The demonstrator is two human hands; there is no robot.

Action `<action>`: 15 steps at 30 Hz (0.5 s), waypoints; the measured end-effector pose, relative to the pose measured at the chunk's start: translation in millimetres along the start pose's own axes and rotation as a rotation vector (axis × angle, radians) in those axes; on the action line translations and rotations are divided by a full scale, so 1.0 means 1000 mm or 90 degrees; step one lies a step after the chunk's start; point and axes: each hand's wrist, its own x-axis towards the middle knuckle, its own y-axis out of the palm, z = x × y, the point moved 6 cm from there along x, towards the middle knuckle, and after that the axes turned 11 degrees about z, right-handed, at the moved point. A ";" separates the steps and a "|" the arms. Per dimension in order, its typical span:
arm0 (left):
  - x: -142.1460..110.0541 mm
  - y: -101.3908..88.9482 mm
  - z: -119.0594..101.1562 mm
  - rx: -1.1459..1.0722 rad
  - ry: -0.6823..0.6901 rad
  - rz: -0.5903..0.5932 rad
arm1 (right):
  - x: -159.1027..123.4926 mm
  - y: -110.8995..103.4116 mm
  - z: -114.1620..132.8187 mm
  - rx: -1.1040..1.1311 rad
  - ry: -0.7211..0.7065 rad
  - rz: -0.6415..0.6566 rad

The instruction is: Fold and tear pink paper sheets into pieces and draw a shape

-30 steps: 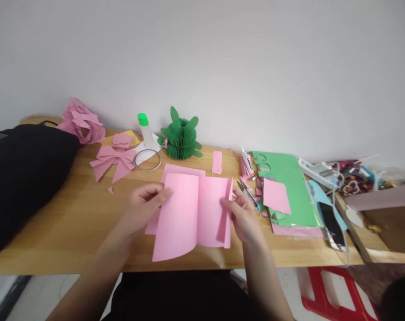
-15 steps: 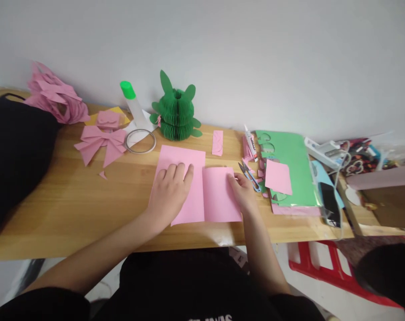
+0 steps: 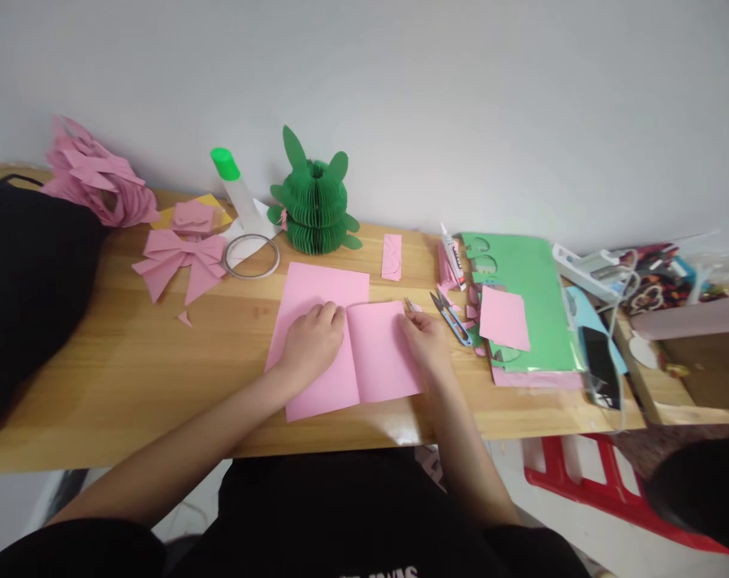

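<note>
A pink sheet of paper point(image 3: 380, 361) with a crease down its middle lies on the wooden table, over another pink sheet point(image 3: 325, 281). My left hand point(image 3: 316, 341) presses on the paper left of the crease, its fingers curled and closed. At the right edge, my right hand point(image 3: 423, 337) pinches the sheet near its upper corner. A small pointed tip point(image 3: 409, 303) shows just past those fingers; I cannot make out what it belongs to. Blue-handled thread snips point(image 3: 452, 319) lie right of that hand. Farther back is a narrow pink piece with drawn curves point(image 3: 392, 257).
A green honeycomb-paper figure point(image 3: 317, 210), a green-capped glue bottle point(image 3: 235, 185), a tape roll point(image 3: 251, 257) and a pink paper bow point(image 3: 182, 258) stand or lie toward the back left. Rightward are a glue tube point(image 3: 454, 258), green sheets point(image 3: 530, 305) and a phone point(image 3: 601, 365). A black bag point(image 3: 36, 289) occupies the left end.
The pink paper, held up between both hands earlier, now lies lowered on the table. My left hand moved from its left edge onto the paper by the crease, its fingers curling.
</note>
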 end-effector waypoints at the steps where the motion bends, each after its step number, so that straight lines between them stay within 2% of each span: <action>1: 0.000 0.002 0.000 0.000 0.001 0.000 | 0.000 -0.002 -0.002 -0.014 0.003 -0.011; 6: 0.001 0.006 -0.003 0.002 0.009 0.004 | -0.007 -0.007 -0.002 -0.067 0.010 -0.032; 15: 0.002 0.010 -0.003 -0.006 0.015 0.016 | -0.022 -0.004 -0.002 -0.087 0.020 -0.053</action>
